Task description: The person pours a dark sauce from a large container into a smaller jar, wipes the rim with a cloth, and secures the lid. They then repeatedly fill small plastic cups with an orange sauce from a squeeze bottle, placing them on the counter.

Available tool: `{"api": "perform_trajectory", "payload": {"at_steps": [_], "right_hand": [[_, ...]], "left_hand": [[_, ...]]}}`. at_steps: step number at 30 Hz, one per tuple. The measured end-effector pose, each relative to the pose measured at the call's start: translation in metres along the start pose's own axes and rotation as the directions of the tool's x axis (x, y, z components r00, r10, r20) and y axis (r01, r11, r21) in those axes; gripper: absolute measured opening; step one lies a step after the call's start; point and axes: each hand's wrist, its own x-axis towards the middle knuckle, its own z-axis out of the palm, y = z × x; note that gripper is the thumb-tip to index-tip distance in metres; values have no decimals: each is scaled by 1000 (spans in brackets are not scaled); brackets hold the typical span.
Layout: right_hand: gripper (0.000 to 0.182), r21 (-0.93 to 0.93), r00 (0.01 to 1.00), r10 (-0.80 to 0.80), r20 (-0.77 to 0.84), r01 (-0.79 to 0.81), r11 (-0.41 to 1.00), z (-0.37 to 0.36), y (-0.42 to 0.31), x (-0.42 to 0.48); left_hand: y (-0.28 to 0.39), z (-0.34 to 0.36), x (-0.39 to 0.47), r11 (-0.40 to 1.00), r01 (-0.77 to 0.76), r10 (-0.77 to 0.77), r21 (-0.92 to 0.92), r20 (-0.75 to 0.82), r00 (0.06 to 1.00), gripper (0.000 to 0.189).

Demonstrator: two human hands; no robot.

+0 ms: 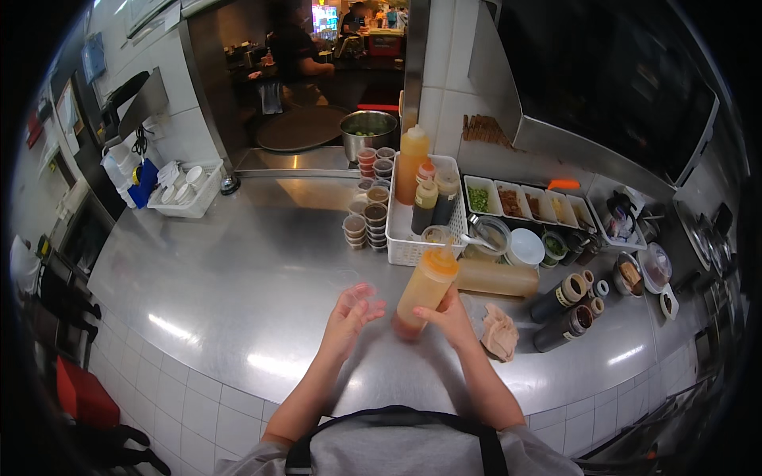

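Observation:
My right hand (451, 318) is wrapped around a plastic squeeze bottle (421, 294) with an orange nozzle cap. The bottle leans to the right, nozzle up, and reddish sauce shows at its bottom. Between the thumb and fingers of my left hand (351, 315) is a small clear plastic cup (364, 293), partly hidden by the fingers. Just past it on the steel counter (250, 262) lies a faint clear round piece, perhaps a lid (343, 278). A crumpled tan cloth (500, 334) rests to the right of my right hand.
Stacked lidded sauce cups (375, 217) stand beside a white plastic basket (411, 253) of squeeze bottles. A large bottle (500, 278) lies on its side; dark sauce bottles (556, 297) are farther right. Topping trays (512, 199) line the wall. Beyond the pass window stands a person (294, 53).

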Motion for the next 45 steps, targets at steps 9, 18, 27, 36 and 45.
{"api": "perform_trajectory", "payload": {"at_steps": [9, 18, 27, 36, 45], "right_hand": [[57, 629, 849, 349, 398, -529, 570, 2, -23, -21], [74, -125, 926, 9, 377, 42, 991, -9, -86, -49], [65, -16, 908, -406, -107, 407, 913, -17, -116, -24], [57, -19, 828, -531, -179, 537, 843, 2, -144, 19], [62, -55, 867, -499, 8, 498, 865, 29, -145, 32]], "left_hand": [[8, -12, 0, 933, 105, -85, 344, -72, 994, 36], [17, -10, -4, 859, 1, -33, 513, 53, 998, 56], [15, 7, -9, 878, -39, -19, 476, 115, 993, 52], [10, 17, -2, 908, -88, 13, 409, 182, 983, 52], [-3, 27, -1, 922, -34, -39, 385, 181, 983, 52]]}}
